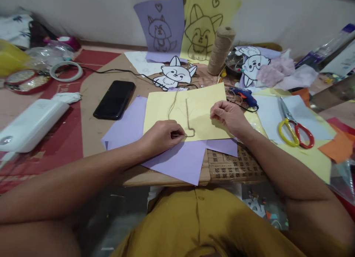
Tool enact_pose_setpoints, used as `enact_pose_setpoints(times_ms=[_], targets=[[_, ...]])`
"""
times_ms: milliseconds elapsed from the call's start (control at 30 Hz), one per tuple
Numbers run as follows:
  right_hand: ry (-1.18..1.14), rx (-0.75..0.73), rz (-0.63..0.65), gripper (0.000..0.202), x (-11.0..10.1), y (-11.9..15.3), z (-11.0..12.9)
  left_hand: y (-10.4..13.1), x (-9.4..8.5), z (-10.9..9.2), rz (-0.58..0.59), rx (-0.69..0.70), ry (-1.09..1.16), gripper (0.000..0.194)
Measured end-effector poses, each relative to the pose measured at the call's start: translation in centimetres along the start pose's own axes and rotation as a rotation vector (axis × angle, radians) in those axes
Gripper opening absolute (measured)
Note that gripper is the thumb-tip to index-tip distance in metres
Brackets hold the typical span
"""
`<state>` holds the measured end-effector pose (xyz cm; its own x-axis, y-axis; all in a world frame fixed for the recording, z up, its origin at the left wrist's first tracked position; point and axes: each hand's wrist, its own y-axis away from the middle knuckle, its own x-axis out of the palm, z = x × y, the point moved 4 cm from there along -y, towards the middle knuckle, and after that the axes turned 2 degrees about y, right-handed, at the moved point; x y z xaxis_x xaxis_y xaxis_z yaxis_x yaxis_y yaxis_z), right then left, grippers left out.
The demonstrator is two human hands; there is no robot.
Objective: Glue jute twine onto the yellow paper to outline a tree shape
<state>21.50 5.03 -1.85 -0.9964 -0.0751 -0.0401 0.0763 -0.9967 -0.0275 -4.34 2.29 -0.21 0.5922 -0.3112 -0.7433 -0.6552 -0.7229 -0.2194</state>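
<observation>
A yellow sheet of paper (163, 105) lies in front of me, with faint pencil lines on it. Brown twine (188, 114) runs down its middle and bends into a small foot shape at the bottom. My left hand (163, 137) pinches the twine near the sheet's lower edge, and a loose strand loops up behind the fingers. Over the sheet's right side, my right hand (229, 116) has its thumb and fingers pressed together; whatever is between them, if anything, is too small to see. Purple paper (177, 164) sticks out beneath the yellow sheet.
A phone (114, 100), a white power bank (33, 125) and a tape roll (66, 71) lie left. Behind stand a twine spool (221, 50) and fox drawings on purple (162, 13) and yellow sheets. Right are a blue glue gun (245, 96) and scissors (295, 129).
</observation>
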Motion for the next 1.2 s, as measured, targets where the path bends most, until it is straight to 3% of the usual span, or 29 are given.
enact_pose_setpoints(times_ms=[267,433,600,733,833,900,967,1067,1133,1200], targets=[[-0.037,-0.016,-0.041,0.044,-0.3,-0.3,0.1,-0.1,0.1,0.1,-0.005,0.045,-0.12,0.013],[0.297,-0.17,-0.028,0.043,-0.3,1.0,1.6,-0.4,-0.1,0.2,0.035,0.017,-0.138,0.014],[0.735,-0.49,0.129,0.024,3.5,6.6,3.5,-0.7,-0.6,0.2,0.093,-0.023,-0.163,0.019],[0.927,-0.576,0.299,0.036,7.4,11.6,3.3,-0.9,-0.6,0.5,0.125,0.002,-0.143,0.013],[1.006,-0.577,0.308,0.05,8.3,12.8,3.3,-1.0,-0.8,0.6,0.128,0.002,-0.144,0.014],[1.036,-0.563,0.195,0.053,7.1,11.8,3.6,-1.1,-1.1,0.7,0.127,-0.001,-0.15,0.016],[1.053,-0.512,-0.001,0.052,4.5,9.8,3.9,-1.2,-1.4,0.9,0.132,0.013,-0.158,0.018],[1.098,-0.275,-0.264,0.061,-0.1,6.2,3.4,-1.5,-1.5,1.3,0.172,0.076,-0.174,0.015],[1.073,-0.055,-0.298,0.07,-2.3,4.4,2.4,-1.7,-1.3,1.6,0.216,0.131,-0.19,0.013],[0.986,0.119,-0.25,0.079,-3.2,3.4,1.4,-1.8,-1.1,1.8,0.264,0.17,-0.214,0.014]])
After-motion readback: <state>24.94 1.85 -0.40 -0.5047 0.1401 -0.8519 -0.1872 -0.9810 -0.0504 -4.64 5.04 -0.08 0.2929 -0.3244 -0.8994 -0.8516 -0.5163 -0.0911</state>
